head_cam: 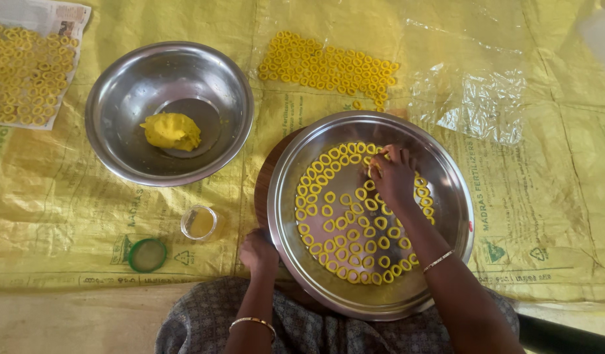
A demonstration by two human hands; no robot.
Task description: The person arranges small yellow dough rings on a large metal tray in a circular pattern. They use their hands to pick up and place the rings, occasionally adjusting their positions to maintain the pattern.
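Small yellow dough rings [352, 226], soft-looking and roughly alike, crowded in curved rows across the floor of a wide steel plate [446, 164] set on a yellow sheet [564, 196]. Right hand [393, 178] down among the upper rings, fingertips pinched on one. Left hand [259, 252] curled against the plate's near-left rim, grip unclear.

Under your work lies a yellow woven sack sheet [66, 196], opened flat, carrying dark green printed lettering and small green emblems along its near edge and at your right. At top left you have a sheet of printed newspaper [50, 16], white and grey with a small colour picture. A clear, crumpled plastic bag [476, 98] lies at upper right.
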